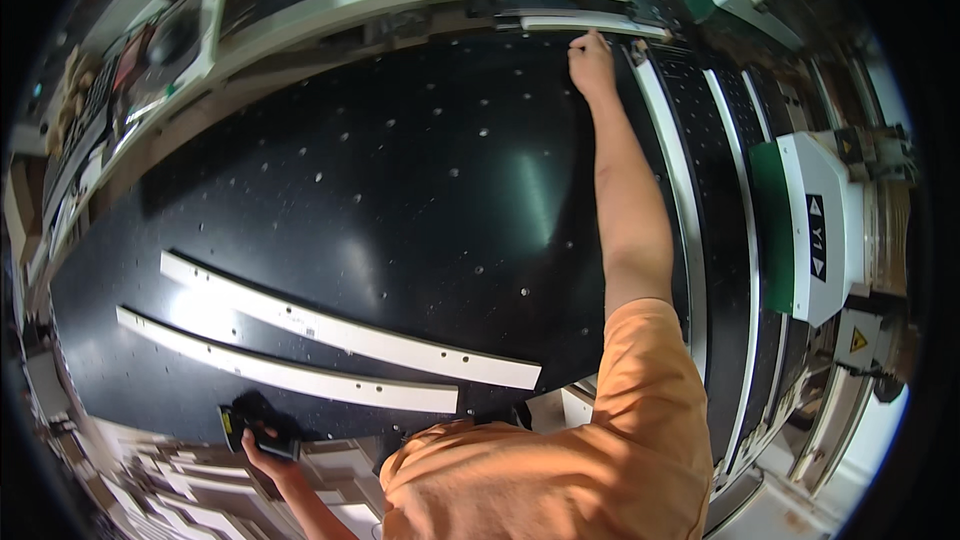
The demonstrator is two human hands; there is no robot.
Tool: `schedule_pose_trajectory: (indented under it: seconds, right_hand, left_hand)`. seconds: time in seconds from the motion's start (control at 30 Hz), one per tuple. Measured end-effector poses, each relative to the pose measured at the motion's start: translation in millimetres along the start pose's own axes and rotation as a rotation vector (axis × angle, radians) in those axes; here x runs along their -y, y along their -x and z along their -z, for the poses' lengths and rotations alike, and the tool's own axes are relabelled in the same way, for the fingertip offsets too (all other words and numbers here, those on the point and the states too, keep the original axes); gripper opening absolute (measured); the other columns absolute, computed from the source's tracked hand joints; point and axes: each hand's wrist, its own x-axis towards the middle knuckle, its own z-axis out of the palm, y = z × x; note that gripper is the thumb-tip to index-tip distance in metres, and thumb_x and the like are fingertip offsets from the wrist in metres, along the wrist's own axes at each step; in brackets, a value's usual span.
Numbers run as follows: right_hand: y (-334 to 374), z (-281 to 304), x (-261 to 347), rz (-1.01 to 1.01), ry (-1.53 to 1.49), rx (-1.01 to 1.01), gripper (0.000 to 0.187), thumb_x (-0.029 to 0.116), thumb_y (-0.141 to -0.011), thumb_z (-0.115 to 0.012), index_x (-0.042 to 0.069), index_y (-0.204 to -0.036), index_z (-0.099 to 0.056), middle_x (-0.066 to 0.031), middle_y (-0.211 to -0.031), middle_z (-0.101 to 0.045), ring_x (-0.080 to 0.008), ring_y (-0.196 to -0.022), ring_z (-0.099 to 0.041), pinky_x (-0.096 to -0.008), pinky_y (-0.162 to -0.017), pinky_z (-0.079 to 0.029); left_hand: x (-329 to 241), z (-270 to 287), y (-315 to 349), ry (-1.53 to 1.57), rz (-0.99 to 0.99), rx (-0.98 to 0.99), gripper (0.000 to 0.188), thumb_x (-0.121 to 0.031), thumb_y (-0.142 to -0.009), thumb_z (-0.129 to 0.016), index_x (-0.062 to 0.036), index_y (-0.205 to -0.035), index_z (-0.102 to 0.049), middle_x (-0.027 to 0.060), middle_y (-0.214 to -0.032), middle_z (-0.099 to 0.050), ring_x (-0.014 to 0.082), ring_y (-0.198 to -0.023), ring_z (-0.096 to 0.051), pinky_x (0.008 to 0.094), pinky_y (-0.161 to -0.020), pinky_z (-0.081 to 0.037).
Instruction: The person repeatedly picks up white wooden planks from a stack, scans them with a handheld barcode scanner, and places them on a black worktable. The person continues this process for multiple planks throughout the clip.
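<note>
Left hand (264, 446) holds black device (231, 428); right hand (592, 63) near white strip (556, 24)

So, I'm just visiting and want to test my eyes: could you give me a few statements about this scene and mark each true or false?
1. Two white strips lie on the black table. True.
2. Those strips cross each other. False: they lie apart.
3. The right hand is at the table's far edge. True.
4. The left hand is by the table's near edge. True.
5. That left hand is empty. False: it holds a black handheld device.
6. The person wears blue. False: the person wears an orange shirt.
</note>
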Motion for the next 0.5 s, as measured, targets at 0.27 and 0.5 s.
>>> schedule_pose_trajectory:
  seconds: [0.27,0.5]
  right_hand:
    - [72.3,35.7,102.1,0.066,-0.101,0.385,0.069,0.041,-0.099,-0.063,-0.003,-0.148,-0.045,-0.0245,-0.153,-0.046,-0.038,-0.143,-0.042,-0.0431,-0.117,-0.035]
    - [319.9,156.9,312.5,0.349,-0.249,0.964,0.115,0.04,-0.071,-0.09,-0.004,-0.155,-0.025,-0.0298,-0.155,-0.036,-0.0441,-0.145,-0.035,-0.0473,-0.119,-0.032]
  left_hand:
    - [4.3,-16.1,8.5,-0.136,-0.105,-0.215,0.035,-0.033,-0.094,-0.062,0.0014,-0.097,-0.069,0.0096,-0.069,-0.067,0.0187,-0.062,-0.062,0.0292,-0.056,-0.049]
    - [15.7,-51.3,41.0,-0.023,-0.094,-0.166,0.032,-0.03,-0.09,-0.063,0.0008,-0.095,-0.068,0.0118,-0.07,-0.069,0.0166,-0.055,-0.06,0.0273,-0.047,-0.048]
